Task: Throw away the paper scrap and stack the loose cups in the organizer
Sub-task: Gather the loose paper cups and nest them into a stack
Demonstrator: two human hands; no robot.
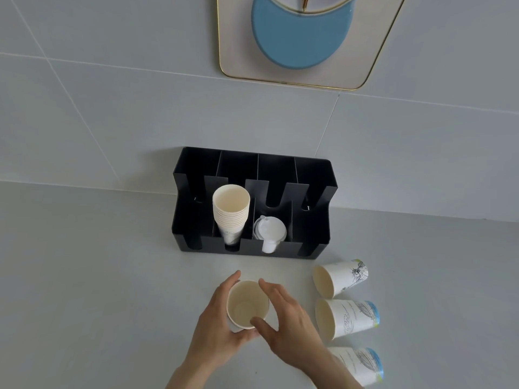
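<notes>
An upright white paper cup (247,304) sits between my two hands at the counter's front. My left hand (216,321) wraps its left side and underside. My right hand (286,315) rests against its right rim with the thumb at the near edge. Behind it stands a black organizer (311,228) with several slots. A stack of nested cups (230,211) leans in its second slot, and white lids (270,230) lie in the third. Three printed cups lie on their sides at the right: one far (341,277), one middle (348,318), one near (362,363). No paper scrap is visible.
The organizer stands against a grey tiled wall (112,108). A gold-rimmed framed piece (362,82) with a blue shape hangs above it. The grey counter (84,276) stretches to the left of my hands.
</notes>
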